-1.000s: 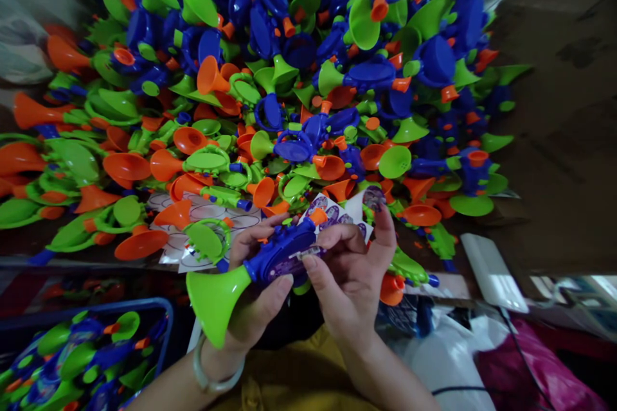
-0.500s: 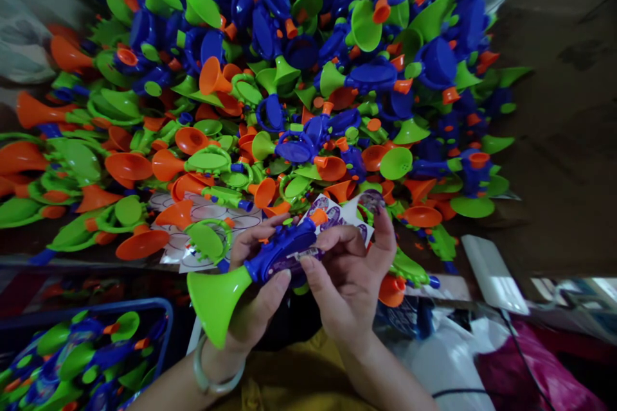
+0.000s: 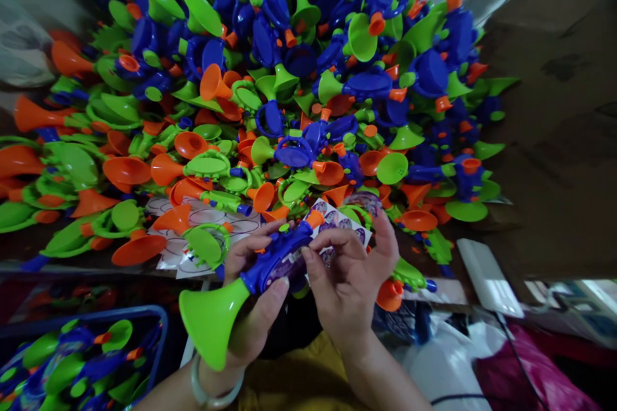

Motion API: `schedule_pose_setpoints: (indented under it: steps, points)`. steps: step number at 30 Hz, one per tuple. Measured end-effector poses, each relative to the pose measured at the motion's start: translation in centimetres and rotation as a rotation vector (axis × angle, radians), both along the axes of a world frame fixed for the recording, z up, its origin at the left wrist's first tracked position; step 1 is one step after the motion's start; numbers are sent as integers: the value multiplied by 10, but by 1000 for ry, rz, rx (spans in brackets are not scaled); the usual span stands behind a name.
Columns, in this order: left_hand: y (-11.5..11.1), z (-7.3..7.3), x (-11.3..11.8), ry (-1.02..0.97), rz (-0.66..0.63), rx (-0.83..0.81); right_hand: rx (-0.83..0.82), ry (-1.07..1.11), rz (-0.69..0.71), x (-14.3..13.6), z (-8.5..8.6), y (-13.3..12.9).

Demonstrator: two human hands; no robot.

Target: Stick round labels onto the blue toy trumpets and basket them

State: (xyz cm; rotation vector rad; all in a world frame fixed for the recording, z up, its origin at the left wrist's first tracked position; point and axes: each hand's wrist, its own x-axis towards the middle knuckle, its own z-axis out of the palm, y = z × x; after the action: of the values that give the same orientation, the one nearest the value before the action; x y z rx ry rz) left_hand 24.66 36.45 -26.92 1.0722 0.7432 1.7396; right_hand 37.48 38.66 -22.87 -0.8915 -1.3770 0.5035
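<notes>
1. Since the earlier frames, the toy trumpet (image 3: 276,259) has dropped slightly toward the lower left, and its purple label (image 3: 289,263) shows less of its pale strip. A loose label (image 3: 369,201) by the right hand's raised fingertip, broader before, now shows as a thin, bent arc.

2. For the work in hand, the first label seems mostly laid against the blue body (its right end is hidden), so the step looks like pressing it down rather than placing it.

3. The trumpet sits at lower centre, bell toward the lower left. The left hand (image 3: 250,324) has its fingers curled firmly around it, thumb along the near side.

4. The right hand (image 3: 351,273) brings thumb and forefinger together at the label's right end; whether those fingers pinch it or merely press, I cannot tell.

5. Behind the right hand lies a sticker sheet (image 3: 357,228), largely unmoved, below the heap of toy trumpets (image 3: 295,155).
</notes>
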Motion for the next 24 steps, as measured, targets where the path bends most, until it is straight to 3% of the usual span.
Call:
schedule_pose_setpoints:
  steps: [7, 12, 13, 16, 18, 20, 22, 24]
  points:
    - [-1, 1, 1, -3, 37, -3, 6, -6, 7, -1, -1, 2]
    - [-4, 3, -6, -41, 50, -96, 81, -138, -378, 13, -6, 18]
    - [-4, 4, -7, -60, 16, -112, 47, -81, -346, 14, -6, 19]
    - [-2, 5, -5, -145, -97, -179, -107, 158, 67, 9, -4, 17]
    - [0, 6, -1, -196, -143, -264, -153, 262, 218, 6, -1, 15]
    - [0, 8, 2, -188, -207, -337, -116, 313, 113, 8, 3, 16]
    - [-3, 9, 3, -98, -251, -357, 7, 291, -104, 13, 6, 19]
    - [-7, 9, 2, 45, -195, -292, 139, 199, -246, 17, 8, 18]
